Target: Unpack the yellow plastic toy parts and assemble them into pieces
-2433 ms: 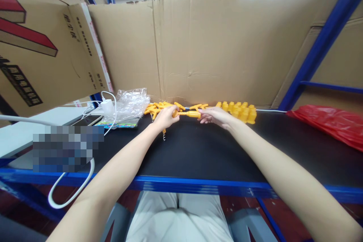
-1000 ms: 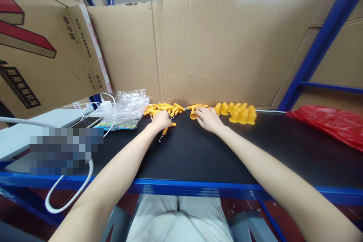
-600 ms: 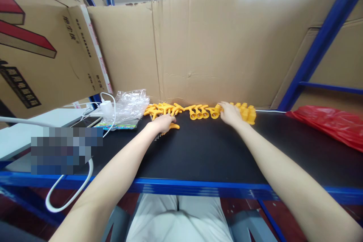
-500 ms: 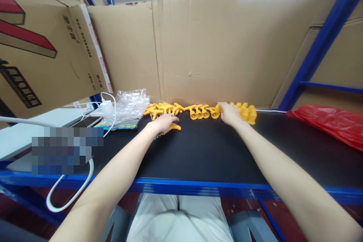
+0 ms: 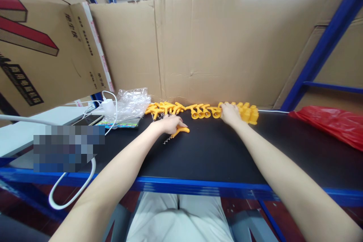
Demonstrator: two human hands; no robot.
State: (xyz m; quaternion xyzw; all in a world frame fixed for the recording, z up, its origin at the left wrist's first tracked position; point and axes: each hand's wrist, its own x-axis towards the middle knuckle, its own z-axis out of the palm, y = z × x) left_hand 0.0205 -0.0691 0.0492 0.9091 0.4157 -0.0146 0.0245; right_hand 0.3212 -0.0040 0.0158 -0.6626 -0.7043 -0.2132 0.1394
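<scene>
My left hand (image 5: 170,124) is closed on a yellow corkscrew (image 5: 180,131) whose metal spiral (image 5: 168,140) pokes out toward me, low over the black table top (image 5: 210,151). A heap of yellow corkscrews (image 5: 163,108) lies just behind that hand. My right hand (image 5: 230,114) reaches into a cluster of yellow caps (image 5: 248,112) at the back, fingers curled on one of them. Between the hands three capped yellow corkscrews (image 5: 202,111) lie in a row by the cardboard wall.
A cardboard wall (image 5: 215,49) closes the back. A crumpled clear bag (image 5: 131,103), a white charger with cable (image 5: 107,105) and a phone (image 5: 86,120) lie at the left. A red plastic bag (image 5: 331,125) is at the right. A blue shelf post (image 5: 320,45) stands behind.
The assembled corkscrew was laid in the row at the back. My right hand moved right to the caps. My left hand drew a corkscrew out of the heap toward me.
</scene>
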